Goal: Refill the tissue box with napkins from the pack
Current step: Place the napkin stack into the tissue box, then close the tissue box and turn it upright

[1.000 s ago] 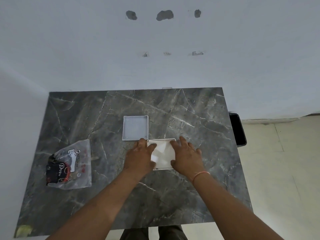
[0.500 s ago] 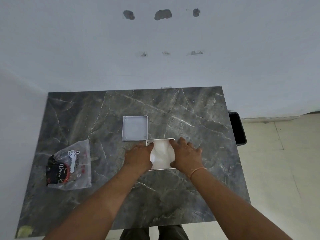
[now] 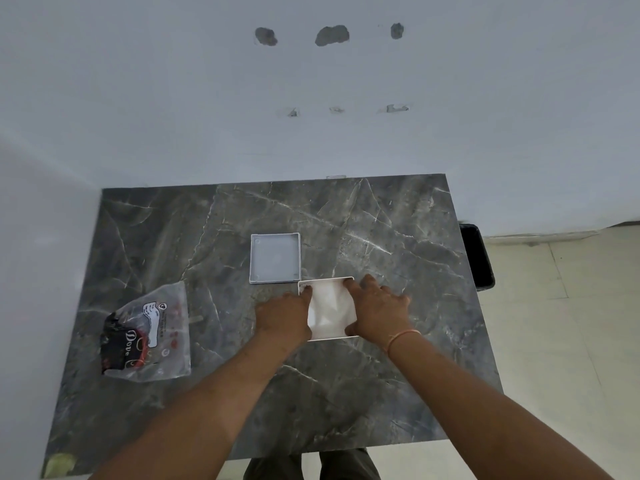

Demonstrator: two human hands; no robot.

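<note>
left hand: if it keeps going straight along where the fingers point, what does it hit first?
The left hand points up and slightly right, fingertips at the far-left corner of the white tissue box. Going straight on, it would probably meet the grey lid at its near-right corner, though depth is hard to judge.

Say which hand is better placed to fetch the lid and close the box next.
Left, probably. The lid lies just beyond the left hand, at the box's far left corner. The right hand rests on the box's other side and would have to cross over the napkins.
</note>
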